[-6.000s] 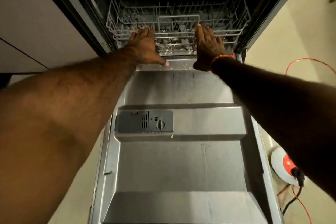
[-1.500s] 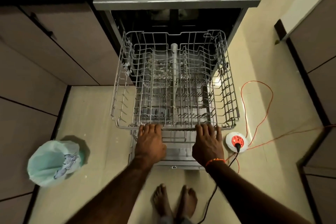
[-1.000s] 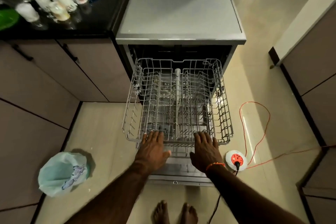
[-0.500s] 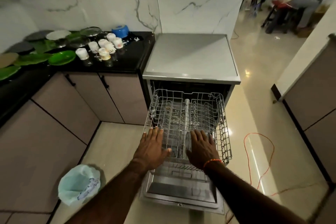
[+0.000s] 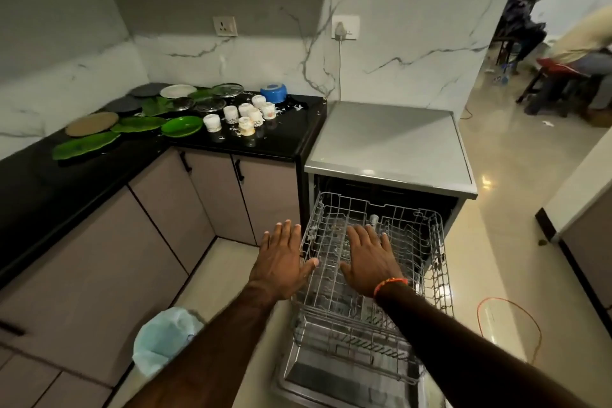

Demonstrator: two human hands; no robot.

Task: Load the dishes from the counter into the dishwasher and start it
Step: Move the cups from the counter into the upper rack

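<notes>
Both arms reach forward, palms down. The left hand (image 5: 281, 262) and right hand (image 5: 371, 263) are flat, fingers straight and slightly spread, thumbs pointing inward.

The worktop (image 5: 271, 142) is black and glossy, like polished stone, mirroring the cups (image 5: 246, 116), which look like glazed white ceramic. The green plates (image 5: 181, 126) shine like smooth plastic or glass; the tan plate (image 5: 92, 123) looks matt. The wall (image 5: 397, 53) is smooth white marble with grey veins. The dishwasher's top (image 5: 387, 139) is matt grey metal with a brushed look. The upper rack (image 5: 410, 242) is thin coated wire, pale grey. The cabinet doors (image 5: 99, 268) are matt and smooth. The floor (image 5: 496, 242) is glossy cream tile. The bin liner (image 5: 165, 338) is thin, crinkled plastic.
</notes>
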